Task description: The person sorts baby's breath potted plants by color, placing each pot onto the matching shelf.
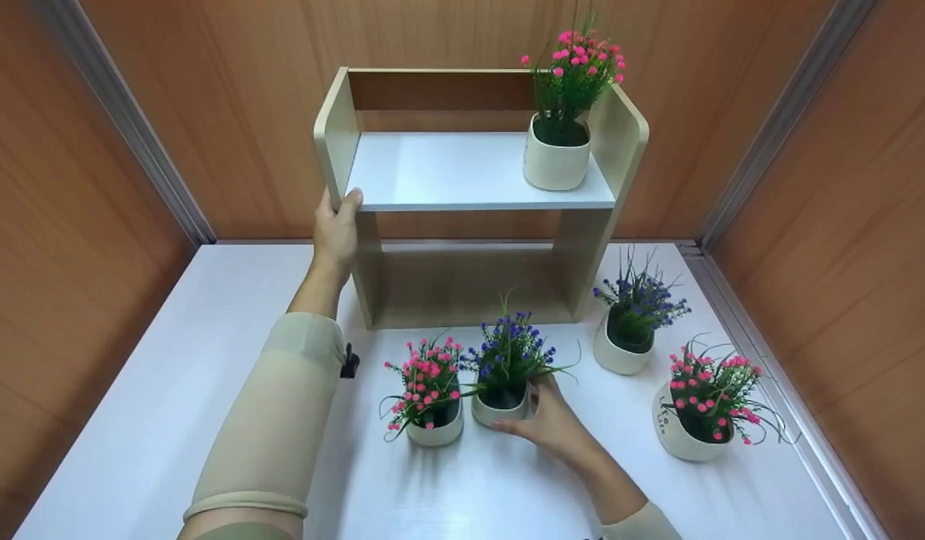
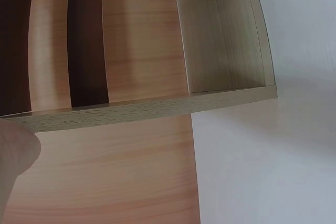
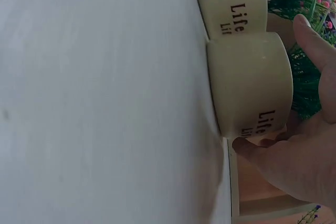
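Observation:
In the head view, my left hand (image 1: 336,232) grips the left side panel of a two-tier wooden shelf (image 1: 329,146), thumb at the front edge of the white board. Only part of that thumb (image 2: 21,145) shows beside the panel in the left wrist view. My right hand (image 1: 556,424) curls round the right side of a white pot (image 1: 500,416) with blue flowers (image 1: 511,345), which stands on the table. Its thumb (image 3: 310,35) lies near the rim and the other fingers are partly hidden. Touching distance to the left is a pink-flowered pot (image 1: 436,431).
Another pink-flowered pot (image 1: 558,161) stands at the right of the shelf's upper board. On the right of the white table (image 1: 147,375) are a blue-flowered pot (image 1: 620,352) and a pink-flowered pot (image 1: 683,439). Wood-patterned walls (image 1: 845,262) enclose the table.

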